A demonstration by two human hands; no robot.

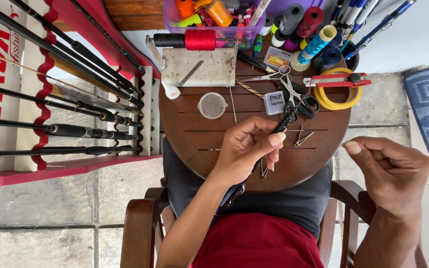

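We hold a thin dark rod [254, 166] in our left hand [248, 149], fingers closed around it over the round wooden table [194, 136]. Its long axis runs from 7 o'clock near our lap to 1 o'clock toward the scissors [294, 92]. Our right hand [391, 168], well apart at 3 o'clock, is pinched shut; what it holds we cannot tell.
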